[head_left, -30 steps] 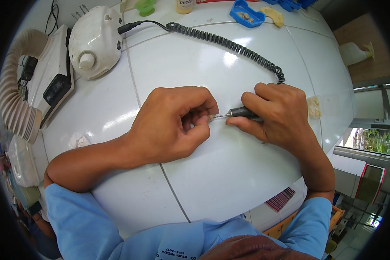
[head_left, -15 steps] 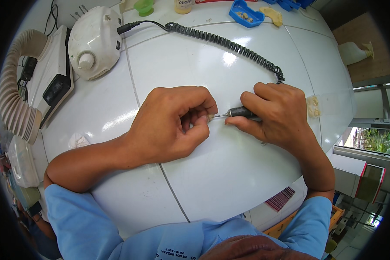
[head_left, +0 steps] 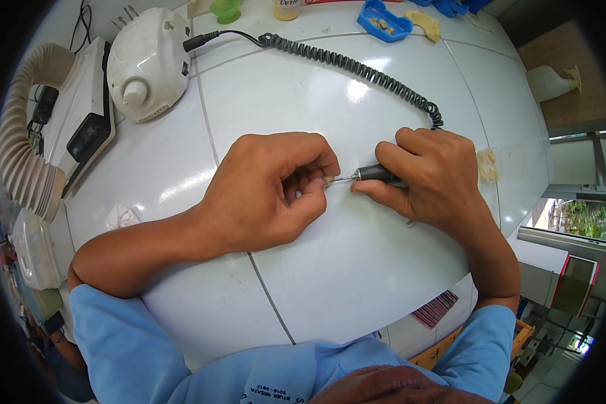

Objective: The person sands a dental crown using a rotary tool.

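Observation:
My left hand (head_left: 269,192) pinches a small cream-coloured piece (head_left: 328,180) between thumb and fingers; most of it is hidden, so its kind does not show. In my right hand (head_left: 427,175) is a black rotary handpiece (head_left: 376,173), gripped like a pen. Its thin metal bit points left and meets the small piece at my left fingertips. From behind the right hand a coiled black cord (head_left: 357,67) runs up and left to a white control unit (head_left: 147,66) with a round knob.
Left of the control unit stands a white machine with a ribbed beige hose (head_left: 28,135). At the back are a green cup (head_left: 225,9), a small bottle (head_left: 286,8) and a blue tray (head_left: 384,25) with small pieces. Crumpled white tissue (head_left: 121,217) lies by my left forearm.
Almost nothing differs. Both hands have shifted very slightly, with the bit still at the small piece.

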Available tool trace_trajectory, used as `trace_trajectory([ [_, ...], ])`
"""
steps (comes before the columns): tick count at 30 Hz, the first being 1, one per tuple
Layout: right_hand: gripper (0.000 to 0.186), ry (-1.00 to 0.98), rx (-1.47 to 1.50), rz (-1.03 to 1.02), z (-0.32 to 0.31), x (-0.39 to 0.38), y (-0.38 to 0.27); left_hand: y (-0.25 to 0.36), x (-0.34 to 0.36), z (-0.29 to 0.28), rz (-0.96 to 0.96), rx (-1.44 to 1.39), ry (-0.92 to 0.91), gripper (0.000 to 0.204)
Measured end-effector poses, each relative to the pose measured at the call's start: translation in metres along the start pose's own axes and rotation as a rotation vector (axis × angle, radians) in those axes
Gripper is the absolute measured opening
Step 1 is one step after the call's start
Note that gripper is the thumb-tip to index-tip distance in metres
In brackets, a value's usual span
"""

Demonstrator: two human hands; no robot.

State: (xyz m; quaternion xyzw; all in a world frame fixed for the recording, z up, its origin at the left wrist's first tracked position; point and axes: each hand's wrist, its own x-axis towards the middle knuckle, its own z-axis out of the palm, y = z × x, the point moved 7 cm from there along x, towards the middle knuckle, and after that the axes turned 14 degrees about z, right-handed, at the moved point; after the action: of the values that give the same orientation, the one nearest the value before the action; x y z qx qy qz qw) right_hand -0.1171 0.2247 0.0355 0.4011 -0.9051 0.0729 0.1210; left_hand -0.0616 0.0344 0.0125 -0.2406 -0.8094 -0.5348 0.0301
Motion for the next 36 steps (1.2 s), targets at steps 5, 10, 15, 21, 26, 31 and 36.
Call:
trace_trajectory([
  [5, 0.053, -0.001, 0.000, -0.005, 0.0002, -0.0001, -0.0002, -0.0019, -0.0021, 0.0006, -0.036, -0.019, -0.009, 0.016],
  [10, 0.053, 0.009, 0.012, -0.013, 0.0003, 0.0000, -0.0011, -0.0019, -0.0018, 0.0009, -0.012, 0.000, -0.002, 0.015],
  [15, 0.053, 0.004, 0.028, -0.011, -0.0015, -0.0005, 0.0042, -0.0010, -0.0011, 0.0005, -0.010, -0.009, 0.003, 0.016],
  [21, 0.053, 0.000, 0.030, -0.014, -0.0016, 0.0000, 0.0042, -0.0019, -0.0020, 0.0006, -0.019, -0.009, 0.004, 0.016],
  [26, 0.054, -0.007, 0.006, -0.016, -0.0006, -0.0009, 0.0036, -0.0008, -0.0016, 0.0000, -0.018, -0.013, -0.004, 0.017],
  [31, 0.054, -0.013, -0.002, -0.010, 0.0000, -0.0011, 0.0024, -0.0026, -0.0017, 0.0003, -0.011, -0.003, -0.009, 0.016],
  [36, 0.055, 0.001, -0.002, -0.003, 0.0004, -0.0010, 0.0008, -0.0026, -0.0015, 0.0008, -0.017, -0.010, -0.003, 0.015],
])
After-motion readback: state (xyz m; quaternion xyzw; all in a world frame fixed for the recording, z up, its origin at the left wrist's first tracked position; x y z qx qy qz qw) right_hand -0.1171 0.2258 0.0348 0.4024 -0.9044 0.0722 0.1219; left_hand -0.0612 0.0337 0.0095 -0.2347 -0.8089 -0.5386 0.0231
